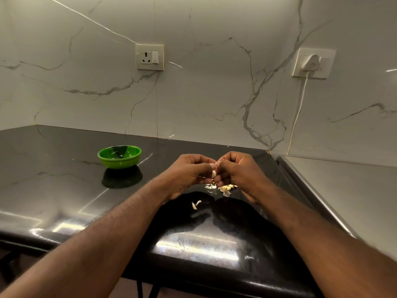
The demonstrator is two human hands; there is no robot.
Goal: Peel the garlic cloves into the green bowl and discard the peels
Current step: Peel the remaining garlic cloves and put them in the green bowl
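Above the right-hand part of the black worktop (64, 190), well back from its front edge, a single garlic clove (214, 174) was held in the air between the person's two hands. It stood roughly upright, long axis running top to bottom with a slight lean. Its upper end was tucked into the fingertips and its pale lower body hung in view below them. Which end was the root I could not tell.

The left hand (189, 175) and the right hand (238, 171) were both curled tight, thumbs and fingertips meeting at the top of the clove and pinching it. Which hand steadied it and which pulled skin was not clear.

Directly under the hands lay a small heap of peels (223, 187) on the worktop, and two loose scraps (196, 204) lay a little nearer the front edge. So I judged the peeling to be under way, with skins already shed but none cleared away.

Off to the left and nearer the back wall sat the green bowl (120, 163), well apart from the hands. No clove showed inside it, though its near wall hid part of the bottom. By my reckoning the clove in hand had yet to go into the bowl, and the peels had yet to be gathered and thrown out.
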